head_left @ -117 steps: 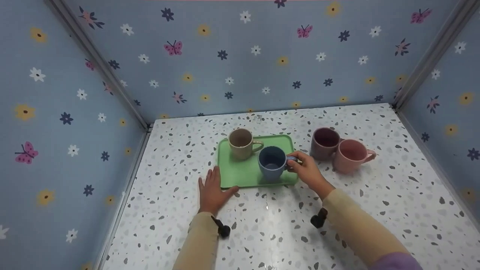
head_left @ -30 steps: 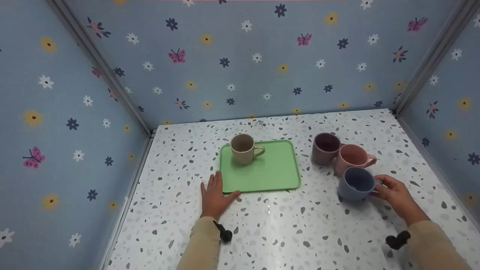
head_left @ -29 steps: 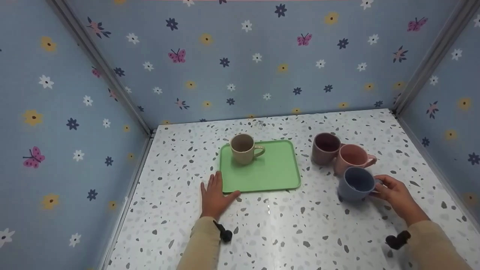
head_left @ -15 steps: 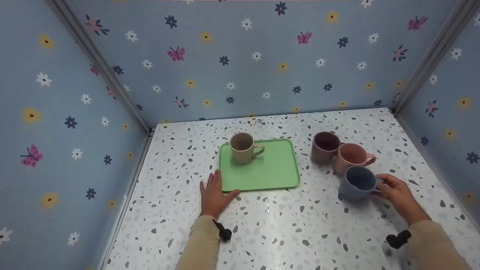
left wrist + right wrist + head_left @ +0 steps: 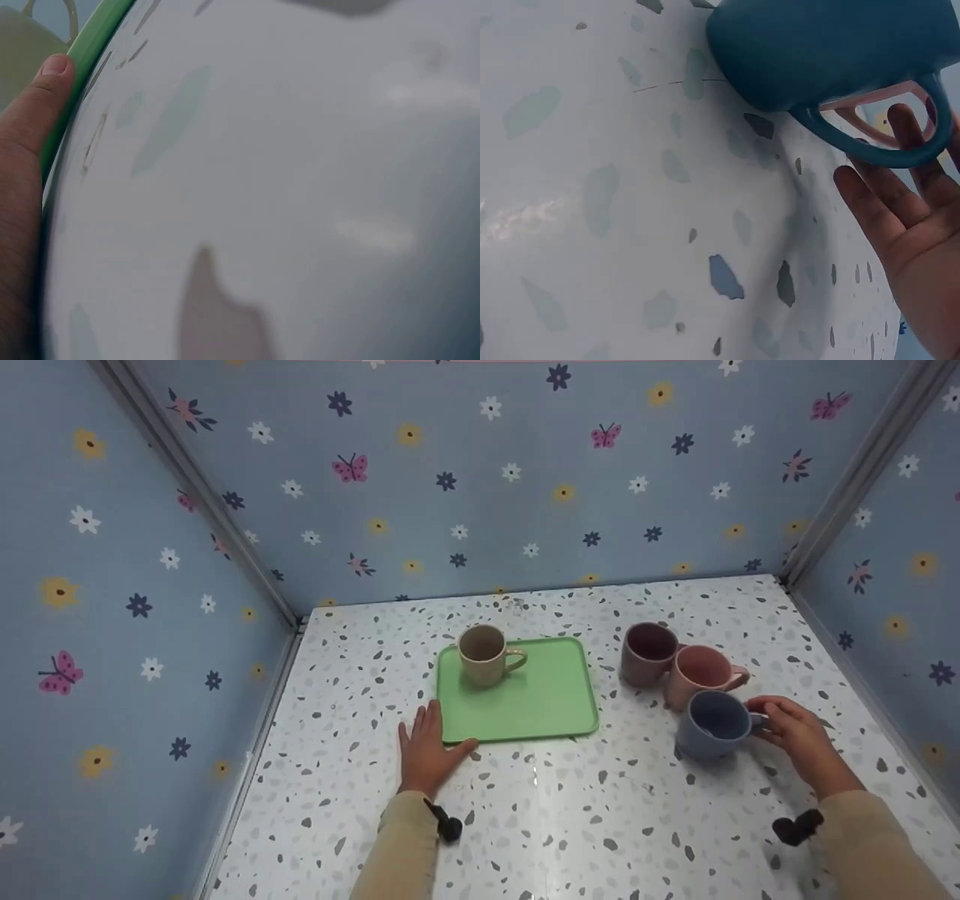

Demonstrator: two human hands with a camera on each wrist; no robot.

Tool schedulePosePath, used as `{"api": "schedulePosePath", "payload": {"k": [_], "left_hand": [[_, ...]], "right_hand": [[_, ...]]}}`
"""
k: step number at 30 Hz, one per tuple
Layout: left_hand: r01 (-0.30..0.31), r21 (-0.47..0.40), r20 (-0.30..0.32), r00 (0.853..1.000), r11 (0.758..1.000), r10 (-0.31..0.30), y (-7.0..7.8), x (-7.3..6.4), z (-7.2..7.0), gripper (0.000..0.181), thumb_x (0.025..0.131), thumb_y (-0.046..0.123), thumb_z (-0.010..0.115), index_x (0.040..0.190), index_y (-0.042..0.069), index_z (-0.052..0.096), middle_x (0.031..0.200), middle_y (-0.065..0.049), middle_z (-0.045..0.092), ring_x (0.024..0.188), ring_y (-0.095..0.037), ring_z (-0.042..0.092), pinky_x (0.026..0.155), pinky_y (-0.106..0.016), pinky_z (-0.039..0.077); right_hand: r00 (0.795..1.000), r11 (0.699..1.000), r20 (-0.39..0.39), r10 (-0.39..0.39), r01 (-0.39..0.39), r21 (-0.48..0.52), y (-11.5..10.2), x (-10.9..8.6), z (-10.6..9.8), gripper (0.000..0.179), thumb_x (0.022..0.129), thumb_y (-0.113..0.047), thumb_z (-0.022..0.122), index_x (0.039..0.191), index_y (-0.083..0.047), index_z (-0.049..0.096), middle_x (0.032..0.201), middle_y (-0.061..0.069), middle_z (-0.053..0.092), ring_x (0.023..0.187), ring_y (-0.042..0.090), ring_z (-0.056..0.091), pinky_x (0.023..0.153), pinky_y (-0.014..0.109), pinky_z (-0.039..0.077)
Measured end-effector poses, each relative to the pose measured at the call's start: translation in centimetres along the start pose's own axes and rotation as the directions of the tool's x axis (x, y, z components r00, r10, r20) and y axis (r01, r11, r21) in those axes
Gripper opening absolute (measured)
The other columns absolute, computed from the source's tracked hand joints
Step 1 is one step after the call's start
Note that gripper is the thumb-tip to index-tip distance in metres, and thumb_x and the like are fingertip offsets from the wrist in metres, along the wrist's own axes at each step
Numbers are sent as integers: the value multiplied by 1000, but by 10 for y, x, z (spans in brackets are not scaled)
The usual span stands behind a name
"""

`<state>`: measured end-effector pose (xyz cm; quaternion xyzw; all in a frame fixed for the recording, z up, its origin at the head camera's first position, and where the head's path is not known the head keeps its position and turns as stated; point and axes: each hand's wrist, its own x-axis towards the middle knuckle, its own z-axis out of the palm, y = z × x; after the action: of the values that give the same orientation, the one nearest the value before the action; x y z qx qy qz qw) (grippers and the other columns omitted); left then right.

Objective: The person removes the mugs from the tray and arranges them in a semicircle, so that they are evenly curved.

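Note:
A blue mug [image 5: 712, 727] stands on the speckled table at the right, its handle pointing right. My right hand [image 5: 799, 742] is at that handle. In the right wrist view, the hand's fingers [image 5: 889, 191] are loosened and spread beside the blue mug's handle [image 5: 885, 154], with one fingertip showing through its loop. My left hand [image 5: 427, 754] lies with fingers spread at the front-left corner of a green tray [image 5: 525, 720]. Its thumb [image 5: 45, 97] touches the tray's front edge in the left wrist view. A beige mug [image 5: 482, 660] stands on the tray's back-left part.
Right behind the blue mug stands a pink mug [image 5: 697, 679], its handle pointing right. A maroon mug [image 5: 646, 660] is beside that one, farther back. Flower-patterned walls [image 5: 525, 510] enclose the table at the back and both sides.
The blue mug has gone from the tray to the table in front of the pink mug. Over the last half second my right fingers have loosened at its handle. My left hand stays by the tray.

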<state>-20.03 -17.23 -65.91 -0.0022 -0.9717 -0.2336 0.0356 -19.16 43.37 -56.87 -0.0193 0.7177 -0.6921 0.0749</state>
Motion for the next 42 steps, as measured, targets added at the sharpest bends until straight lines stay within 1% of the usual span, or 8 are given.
{"api": "schedulePosePath", "payload": {"k": [3, 6, 11, 18, 24, 27, 35, 42], "left_hand": [[8, 4, 3, 1000, 1000, -8, 0, -1, 1, 118, 82, 85, 50, 163, 8, 12, 168, -7, 18, 156, -27, 10, 123, -55, -7], [12, 7, 9, 1000, 1000, -12, 0, -2, 1, 118, 82, 86, 50, 163, 8, 11, 168, -7, 17, 156, -26, 10, 123, -55, -7], [1, -11, -4, 1000, 1000, -1, 0, -1, 1, 117, 82, 84, 51, 163, 7, 13, 168, -9, 18, 156, -28, 10, 123, -56, -7], [11, -2, 8, 1000, 1000, -11, -2, 2, 2, 120, 81, 88, 47, 163, 10, 10, 169, -6, 14, 156, -26, 8, 123, -54, -10], [3, -5, -2, 1000, 1000, -3, -2, 1, 2, 120, 81, 86, 50, 163, 8, 12, 168, -7, 17, 156, -26, 9, 123, -54, -8], [0, -2, -5, 1000, 1000, 0, -1, 1, 3, 120, 81, 87, 49, 163, 8, 12, 168, -7, 17, 156, -26, 10, 123, -55, -7], [9, -6, -3, 1000, 1000, -9, -5, 3, 8, 121, 80, 90, 45, 163, 10, 10, 168, -5, 15, 156, -25, 9, 123, -53, -10], [-4, -4, -14, 1000, 1000, 4, -5, 4, 9, 120, 80, 89, 45, 163, 8, 12, 168, -6, 16, 156, -27, 10, 122, -56, -9]], "right_hand": [[998, 1000, -59, -19, 20, 16, -9, 4, 1, 37, 108, -27, 49, 129, 3, 56, 114, -9, 69, 108, 1, 66, 88, 16, 54], [992, 992, -108, -68, 78, 97, -21, 10, 6, 31, 107, -22, 52, 123, 4, 58, 111, -4, 70, 107, 5, 68, 89, 17, 54], [965, 961, -204, -165, 203, 187, -43, 26, 21, 20, 104, -13, 56, 113, 3, 64, 105, -1, 72, 100, 9, 70, 88, 17, 55], [935, 955, -262, -240, 275, 106, -74, 53, 55, 23, 104, -12, 56, 115, 8, 62, 103, 0, 72, 100, 11, 68, 91, 17, 53], [927, 955, -242, -286, 296, 3, -88, 78, 95, 29, 105, -14, 55, 117, 12, 59, 102, -2, 71, 100, 13, 65, 89, 20, 52], [934, 956, -205, -292, 291, -33, -93, 88, 117, 32, 105, -18, 55, 119, 10, 59, 106, 0, 70, 104, 15, 64, 91, 20, 51], [967, 975, -125, -221, 218, -40, -93, 115, 172, 27, 106, -21, 55, 121, 1, 61, 115, 9, 66, 112, 19, 61, 101, 28, 49], [957, 962, -103, -272, 272, -9, -79, 137, 215, 24, 104, -9, 56, 116, 12, 60, 112, 21, 66, 104, 19, 64, 98, 33, 51]]}}
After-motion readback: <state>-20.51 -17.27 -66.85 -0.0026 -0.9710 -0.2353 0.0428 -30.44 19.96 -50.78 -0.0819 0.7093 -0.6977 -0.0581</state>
